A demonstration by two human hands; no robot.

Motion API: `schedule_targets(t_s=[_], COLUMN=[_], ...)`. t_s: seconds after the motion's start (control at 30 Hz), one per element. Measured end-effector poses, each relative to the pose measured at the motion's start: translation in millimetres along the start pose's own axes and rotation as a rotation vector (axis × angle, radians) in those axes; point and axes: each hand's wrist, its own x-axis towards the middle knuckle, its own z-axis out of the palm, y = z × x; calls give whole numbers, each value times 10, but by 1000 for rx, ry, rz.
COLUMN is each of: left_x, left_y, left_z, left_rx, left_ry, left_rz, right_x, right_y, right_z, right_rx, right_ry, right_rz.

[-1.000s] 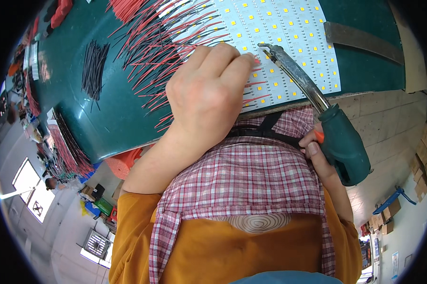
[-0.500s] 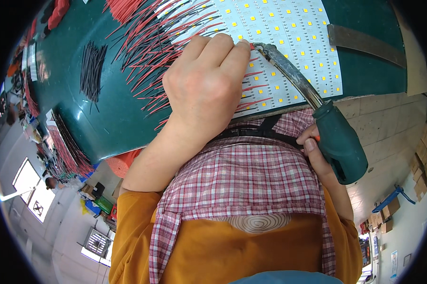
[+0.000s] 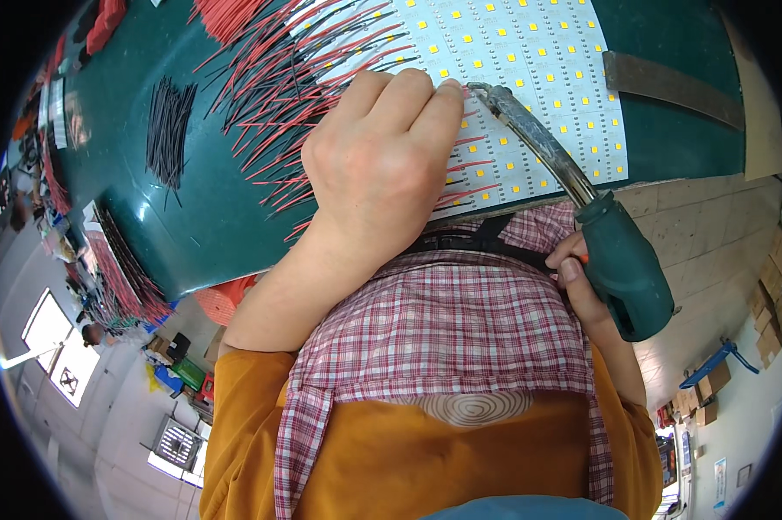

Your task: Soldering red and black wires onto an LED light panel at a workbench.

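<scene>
My left hand is closed over the left part of a white LED panel, its fingertips pinching a red wire whose end barely shows beside the iron's tip. My right hand grips a soldering iron with a green handle; most of those fingers are hidden behind it. The iron's dark, crusted tip meets the panel just right of my left fingertips. Red and black wires fan out leftward from the panel's rows, and several ends show below my left hand.
A bundle of black wires lies on the green table, with red wires beyond it. More red and black wires hang at the table's left edge. A flat metal strip reaches over the panel's right edge.
My left hand and the iron's tip have shifted slightly right and toward me. The panel's lights and wire ends sit a little farther right and nearer. Both grips are unchanged.
</scene>
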Motion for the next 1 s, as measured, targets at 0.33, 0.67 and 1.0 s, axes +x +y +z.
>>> schedule_targets(t_s=[0.33, 0.67, 1.0], left_x=[-49, 30, 37], left_y=[54, -63, -51], left_z=[-11, 31, 0], left_rx=[-3, -49, -50], left_ry=[-40, 21, 2], left_rz=[-33, -35, -33], right_x=[13, 114, 64], right_y=[-47, -171, -166], right_z=[-20, 29, -46], right_rx=[118, 9, -117], right_ry=[-15, 30, -57], right_rz=[66, 11, 103])
